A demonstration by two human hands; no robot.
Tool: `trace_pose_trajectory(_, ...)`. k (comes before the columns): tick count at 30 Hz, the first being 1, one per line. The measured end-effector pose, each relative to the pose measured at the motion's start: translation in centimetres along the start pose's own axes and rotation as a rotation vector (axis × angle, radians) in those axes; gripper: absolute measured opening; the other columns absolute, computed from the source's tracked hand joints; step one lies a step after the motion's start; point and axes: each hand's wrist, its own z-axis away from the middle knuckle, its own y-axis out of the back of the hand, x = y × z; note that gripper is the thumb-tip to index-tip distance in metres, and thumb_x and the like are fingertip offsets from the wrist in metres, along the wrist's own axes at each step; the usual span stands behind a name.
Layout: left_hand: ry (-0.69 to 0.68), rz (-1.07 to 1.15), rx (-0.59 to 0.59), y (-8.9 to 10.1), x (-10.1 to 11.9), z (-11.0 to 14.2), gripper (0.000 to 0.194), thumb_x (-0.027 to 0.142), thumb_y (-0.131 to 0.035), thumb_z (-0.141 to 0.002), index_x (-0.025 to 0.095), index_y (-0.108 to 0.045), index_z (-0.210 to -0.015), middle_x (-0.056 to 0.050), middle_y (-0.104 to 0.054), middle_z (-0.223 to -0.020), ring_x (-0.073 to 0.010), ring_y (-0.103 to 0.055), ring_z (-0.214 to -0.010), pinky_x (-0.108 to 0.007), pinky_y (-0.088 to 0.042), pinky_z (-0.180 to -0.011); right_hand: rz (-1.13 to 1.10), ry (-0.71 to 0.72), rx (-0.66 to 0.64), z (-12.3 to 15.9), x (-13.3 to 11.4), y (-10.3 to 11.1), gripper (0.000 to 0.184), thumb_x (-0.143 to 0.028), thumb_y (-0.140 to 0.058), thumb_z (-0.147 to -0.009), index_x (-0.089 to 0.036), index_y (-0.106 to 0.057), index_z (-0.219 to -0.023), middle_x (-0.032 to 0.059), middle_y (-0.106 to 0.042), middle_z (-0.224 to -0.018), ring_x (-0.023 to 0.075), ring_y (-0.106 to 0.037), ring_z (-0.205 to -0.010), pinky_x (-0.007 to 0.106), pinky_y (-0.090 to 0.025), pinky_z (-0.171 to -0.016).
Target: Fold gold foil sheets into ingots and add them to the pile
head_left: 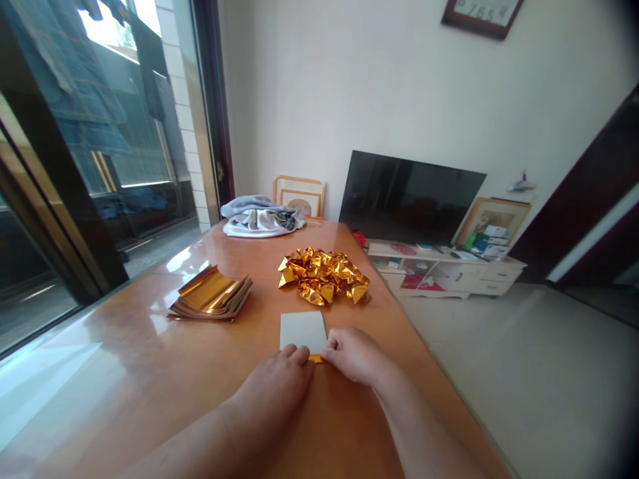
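A small sheet of foil paper (303, 330) lies white side up on the wooden table (150, 372), its near edge folded so a gold strip shows. My left hand (279, 382) rests knuckles up on that near edge, fingers curled and pressed on the fold. My right hand (353, 354) pinches the paper's near right corner between thumb and fingers. Beyond the sheet sits a heap of folded gold foil pieces (323, 275). A stack of flat gold sheets (212, 299) lies to the left.
A crumpled grey cloth (259, 216) lies at the table's far end, with picture frames (299, 195) behind it. The table's right edge drops to a tiled floor. A dark television (409, 199) stands on a low white cabinet (449, 269). Glass doors are on the left.
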Motion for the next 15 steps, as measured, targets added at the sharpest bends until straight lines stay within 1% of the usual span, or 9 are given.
trace_pose_trajectory(3, 0.039, -0.011, 0.006, -0.3, 0.6, 0.5, 0.035, 0.008, -0.044, -0.09, 0.017, -0.067, -0.114, -0.011, -0.062, -0.11, -0.0272, -0.059, -0.1, -0.042, -0.054, -0.088, 0.001, -0.01, 0.009, -0.1, 0.0, -0.1, 0.015, -0.036, -0.063, -0.082, -0.023, -0.068, -0.078, -0.0023, -0.072, -0.075, 0.0126, -0.058, -0.068, 0.024, -0.025, -0.056)
trace_pose_trajectory(6, 0.041, -0.032, 0.055, -0.8, 1.2, 0.8, 0.037, 0.007, -0.044, -0.09, 0.016, -0.067, -0.118, -0.011, -0.062, -0.11, -0.0269, -0.057, -0.101, -0.043, -0.053, -0.091, 0.004, -0.019, 0.011, -0.1, 0.0, -0.1, 0.015, -0.037, -0.064, -0.082, -0.023, -0.068, -0.076, -0.0024, -0.072, -0.075, 0.0126, -0.058, -0.067, 0.025, -0.025, -0.056)
trace_pose_trajectory(9, 0.039, -0.071, 0.083, -1.5, 1.5, 0.9, 0.037, 0.008, -0.045, -0.091, 0.015, -0.068, -0.118, -0.012, -0.062, -0.109, -0.0265, -0.056, -0.1, -0.041, -0.053, -0.088, 0.002, -0.019, 0.001, -0.2, -0.1, -0.1, 0.015, -0.036, -0.064, -0.082, -0.022, -0.068, -0.076, -0.0018, -0.072, -0.076, 0.0123, -0.057, -0.066, 0.025, -0.025, -0.056)
trace_pose_trajectory(12, -0.019, -0.149, 0.064, -1.8, 1.7, 1.0, 0.031, 0.016, -0.047, -0.094, 0.016, -0.074, -0.109, -0.013, -0.063, -0.102, -0.0287, -0.055, -0.099, -0.043, -0.051, -0.083, -0.003, -0.021, -0.001, -0.1, 0.0, -0.1, 0.015, -0.036, -0.064, -0.082, -0.023, -0.068, -0.076, -0.002, -0.071, -0.076, 0.0121, -0.056, -0.066, 0.025, -0.024, -0.056)
trace_pose_trajectory(15, -0.083, -0.166, 0.038, -1.5, 2.0, 1.1, 0.031, 0.026, -0.047, -0.097, 0.019, -0.077, -0.097, -0.014, -0.063, -0.099, -0.0301, -0.053, -0.101, -0.044, -0.049, -0.083, -0.013, -0.02, 0.0, -0.1, 0.0, -0.2, 0.015, -0.036, -0.065, -0.082, -0.023, -0.067, -0.077, -0.0022, -0.071, -0.075, 0.0118, -0.055, -0.065, 0.025, -0.024, -0.056)
